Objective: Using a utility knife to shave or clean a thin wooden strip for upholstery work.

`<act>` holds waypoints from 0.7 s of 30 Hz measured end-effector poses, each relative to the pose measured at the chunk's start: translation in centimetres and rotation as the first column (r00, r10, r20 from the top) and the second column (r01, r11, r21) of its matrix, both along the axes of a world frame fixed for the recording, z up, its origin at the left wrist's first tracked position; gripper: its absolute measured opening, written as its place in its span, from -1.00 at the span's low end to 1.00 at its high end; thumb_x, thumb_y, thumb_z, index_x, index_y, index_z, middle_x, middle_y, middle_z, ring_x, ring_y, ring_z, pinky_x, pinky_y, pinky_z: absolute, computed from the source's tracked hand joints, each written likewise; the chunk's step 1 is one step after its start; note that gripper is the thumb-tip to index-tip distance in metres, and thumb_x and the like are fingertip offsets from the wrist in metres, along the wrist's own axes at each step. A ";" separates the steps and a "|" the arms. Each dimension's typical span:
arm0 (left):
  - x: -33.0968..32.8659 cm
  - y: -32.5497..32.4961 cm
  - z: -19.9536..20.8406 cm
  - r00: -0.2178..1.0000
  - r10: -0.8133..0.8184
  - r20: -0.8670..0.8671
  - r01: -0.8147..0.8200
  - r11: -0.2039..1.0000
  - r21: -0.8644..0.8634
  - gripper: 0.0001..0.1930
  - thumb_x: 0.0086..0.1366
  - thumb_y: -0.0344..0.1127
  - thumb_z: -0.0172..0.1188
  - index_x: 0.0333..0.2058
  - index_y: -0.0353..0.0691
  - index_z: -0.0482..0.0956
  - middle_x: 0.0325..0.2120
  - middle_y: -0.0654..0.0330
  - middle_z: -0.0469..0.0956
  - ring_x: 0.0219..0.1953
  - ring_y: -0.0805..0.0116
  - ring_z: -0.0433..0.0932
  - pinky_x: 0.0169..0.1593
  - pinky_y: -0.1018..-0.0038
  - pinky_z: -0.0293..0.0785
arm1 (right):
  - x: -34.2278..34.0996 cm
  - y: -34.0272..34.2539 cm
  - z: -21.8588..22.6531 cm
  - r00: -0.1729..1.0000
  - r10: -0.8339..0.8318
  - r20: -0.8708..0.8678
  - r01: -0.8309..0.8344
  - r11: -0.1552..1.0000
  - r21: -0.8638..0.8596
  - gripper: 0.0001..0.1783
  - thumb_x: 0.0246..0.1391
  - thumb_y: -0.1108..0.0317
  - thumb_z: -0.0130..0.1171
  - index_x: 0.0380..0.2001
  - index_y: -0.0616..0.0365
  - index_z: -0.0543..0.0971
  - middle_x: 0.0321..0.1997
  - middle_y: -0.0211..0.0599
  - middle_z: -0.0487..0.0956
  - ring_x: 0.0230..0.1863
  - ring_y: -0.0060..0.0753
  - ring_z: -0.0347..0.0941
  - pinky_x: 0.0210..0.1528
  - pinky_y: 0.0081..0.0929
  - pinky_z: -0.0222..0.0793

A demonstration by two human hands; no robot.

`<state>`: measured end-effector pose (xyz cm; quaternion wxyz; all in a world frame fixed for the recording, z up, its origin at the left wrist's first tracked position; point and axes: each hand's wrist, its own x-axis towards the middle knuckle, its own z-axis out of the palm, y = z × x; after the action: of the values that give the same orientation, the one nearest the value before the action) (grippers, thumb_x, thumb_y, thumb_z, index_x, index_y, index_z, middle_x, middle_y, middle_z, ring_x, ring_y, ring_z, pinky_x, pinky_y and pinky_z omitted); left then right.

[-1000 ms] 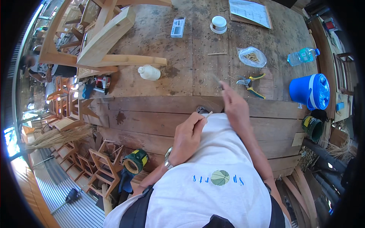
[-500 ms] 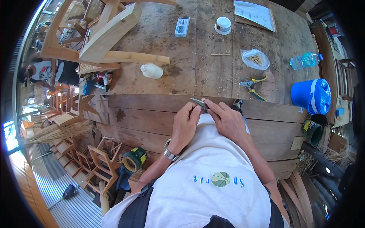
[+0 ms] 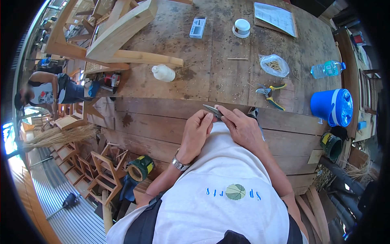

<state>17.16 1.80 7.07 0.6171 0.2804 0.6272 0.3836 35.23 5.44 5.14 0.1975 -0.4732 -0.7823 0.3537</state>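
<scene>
Just off the front edge of the workbench [image 3: 191, 91], my two hands meet close to my body. A small pointed grey blade [image 3: 211, 109] sticks out between them, its tip toward the upper left. My left hand [image 3: 196, 132], with a metal watch on the wrist, is closed with thumb and fingers pinched at the blade. My right hand [image 3: 243, 129] is closed too, its curled fingers against the blade's other end. Any handle is hidden by the fingers. On the bench to the right lie yellow-and-green pruning shears [image 3: 270, 95] and a clear bag of small wooden dowels [image 3: 274, 65].
A wooden chair frame [image 3: 122, 30] lies on the bench's left side, near a white bottle [image 3: 163, 73]. Farther back are a small box [image 3: 198, 27], a white jar [image 3: 241, 28] and a clipboard [image 3: 276, 18]. A blue bucket [image 3: 325, 107] and water bottle [image 3: 327, 69] stand right. A person [image 3: 48, 89] bends at far left.
My hands and the blade keep nearly the same place. The view has shifted slightly. At far left the other person has come further into sight, an arm now reaching down.
</scene>
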 end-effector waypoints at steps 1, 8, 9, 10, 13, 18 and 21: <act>0.0 -0.1 0.0 1.000 -0.004 -0.010 0.004 1.000 -0.001 -0.73 0.57 -0.25 0.01 -0.30 -0.26 0.54 -0.65 0.47 0.29 -0.61 0.70 0.14 -0.55 0.62 0.07 | -0.1 -0.1 -0.1 1.000 -0.006 -0.008 0.006 1.000 0.003 -0.53 0.33 0.23 0.16 0.29 -0.24 0.51 -0.41 -0.21 0.46 -0.45 -0.03 0.51 -0.41 -0.16 0.44; 0.0 -0.4 -0.8 1.000 -0.001 0.021 0.000 1.000 0.027 -0.76 0.56 -0.22 0.04 -0.27 -0.23 0.55 -0.62 0.48 0.29 -0.61 0.72 0.13 -0.56 0.67 -0.01 | 0.0 -0.3 -0.1 0.997 0.020 0.069 -0.022 0.999 0.028 -0.54 0.33 0.15 0.14 0.28 -0.28 0.51 -0.40 -0.24 0.49 -0.45 -0.02 0.54 -0.45 -0.14 0.47; 0.0 -0.3 -0.9 1.000 -0.013 -0.002 0.013 0.999 0.036 -0.76 0.56 -0.22 0.04 -0.27 -0.23 0.55 -0.62 0.48 0.29 -0.61 0.72 0.13 -0.56 0.67 -0.01 | -0.1 -0.2 -0.1 0.995 0.022 0.102 -0.023 1.000 0.006 -0.56 0.35 0.17 0.12 0.28 -0.23 0.51 -0.37 -0.22 0.52 -0.39 -0.03 0.56 -0.37 -0.16 0.49; 0.0 -0.3 -1.0 0.999 -0.025 -0.025 0.026 0.999 0.046 -0.76 0.56 -0.23 0.04 -0.27 -0.23 0.55 -0.61 0.47 0.29 -0.61 0.72 0.13 -0.55 0.67 0.00 | -0.1 0.0 -0.2 0.991 0.025 0.134 -0.023 1.000 -0.015 -0.57 0.37 0.19 0.11 0.27 -0.17 0.52 -0.33 -0.20 0.55 -0.32 -0.04 0.58 -0.28 -0.19 0.50; 0.3 -1.3 1.0 0.963 -0.245 -0.109 0.250 0.967 0.039 -0.76 0.56 -0.23 0.02 -0.26 -0.23 0.54 -0.61 0.47 0.29 -0.61 0.72 0.13 -0.54 0.66 0.01 | 0.6 2.1 -1.9 0.955 -0.297 -0.012 0.294 0.948 -0.121 -0.59 0.39 0.24 0.09 0.26 -0.07 0.53 -0.14 -0.14 0.65 -0.16 -0.07 0.63 -0.10 -0.26 0.53; -0.8 -0.9 0.8 0.991 -0.033 0.130 0.037 0.999 -0.032 -0.76 0.57 -0.23 0.03 -0.23 -0.24 0.56 -0.61 0.48 0.29 -0.58 0.71 0.15 -0.51 0.65 0.05 | 0.6 -0.2 -0.2 0.970 -0.208 -0.123 0.188 0.970 -0.157 -0.58 0.37 0.31 0.13 0.27 -0.06 0.53 -0.14 -0.16 0.65 -0.19 -0.11 0.63 -0.11 -0.30 0.52; -0.6 -0.8 0.3 0.995 -0.068 0.079 0.068 0.998 0.000 -0.76 0.57 -0.23 0.03 -0.22 -0.24 0.58 -0.62 0.48 0.29 -0.59 0.71 0.14 -0.53 0.64 0.04 | 0.2 -0.5 0.6 0.999 -0.006 -0.049 0.004 0.999 -0.043 -0.51 0.30 0.29 0.19 0.29 -0.25 0.53 -0.44 -0.23 0.44 -0.47 -0.12 0.48 -0.39 -0.23 0.42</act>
<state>16.53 1.03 7.39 0.6545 0.2856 0.5928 0.3724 35.43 4.93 5.71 0.2072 -0.4706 -0.7682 0.3813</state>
